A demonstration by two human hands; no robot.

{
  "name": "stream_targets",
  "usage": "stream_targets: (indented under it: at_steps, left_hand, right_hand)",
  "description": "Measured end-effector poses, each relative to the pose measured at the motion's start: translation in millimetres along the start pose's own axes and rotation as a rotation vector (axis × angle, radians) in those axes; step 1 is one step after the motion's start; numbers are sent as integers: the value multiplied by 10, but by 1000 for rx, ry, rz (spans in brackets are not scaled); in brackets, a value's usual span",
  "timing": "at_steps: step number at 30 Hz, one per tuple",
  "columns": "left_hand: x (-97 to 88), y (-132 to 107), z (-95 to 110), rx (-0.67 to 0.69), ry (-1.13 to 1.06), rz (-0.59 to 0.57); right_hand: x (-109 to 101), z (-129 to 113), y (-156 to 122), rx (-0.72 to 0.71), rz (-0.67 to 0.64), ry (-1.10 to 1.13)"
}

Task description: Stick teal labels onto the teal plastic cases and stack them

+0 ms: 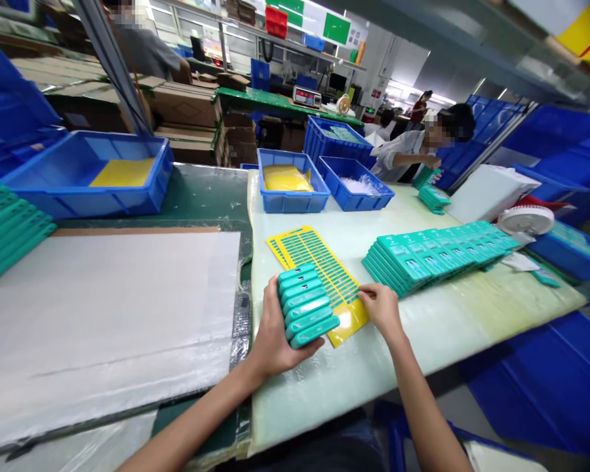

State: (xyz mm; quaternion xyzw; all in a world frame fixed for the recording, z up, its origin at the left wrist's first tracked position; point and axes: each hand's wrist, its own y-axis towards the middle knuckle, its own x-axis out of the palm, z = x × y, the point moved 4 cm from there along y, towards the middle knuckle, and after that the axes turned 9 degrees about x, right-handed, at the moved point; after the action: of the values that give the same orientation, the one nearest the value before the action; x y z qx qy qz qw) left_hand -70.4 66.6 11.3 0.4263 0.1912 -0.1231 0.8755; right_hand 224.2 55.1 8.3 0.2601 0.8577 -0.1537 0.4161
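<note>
My left hand [271, 337] is wrapped round a fanned stack of several teal flat cases [305, 305], holding it on edge over the pale table. My right hand [382, 307] pinches the near right edge of a yellow label sheet [319, 272] that lies flat on the table, its fingers closed on the sheet's corner. The sheet carries rows of teal labels and sits partly under the held stack. To the right, a long overlapping row of teal cases [435, 252] lies on the table.
Three blue bins stand behind: one with a yellow sheet [86, 172], one with yellow bags [290, 180], one with white bits [356, 183]. A white board [103, 314] covers the left table. Teal cases [4, 229] stack at far left. A seated person [413, 154] works at right.
</note>
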Motion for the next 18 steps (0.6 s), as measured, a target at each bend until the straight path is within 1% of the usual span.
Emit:
stream_targets:
  at_steps: [3,8,12,18]
  left_hand:
    - [-7,7,11,10,3,0]
    - [-20,-2,15,-2,2,9]
    - [-31,-8,22,-19,10,-11]
    - [-31,-10,26,-28,17,-24]
  right_hand:
    - [106,-29,-25,0,-7,-97]
    - [181,-55,-28,8,-12,-246]
    - [195,-83,-14,13,-20,-306]
    - [168,-69,3,19,-29,-314]
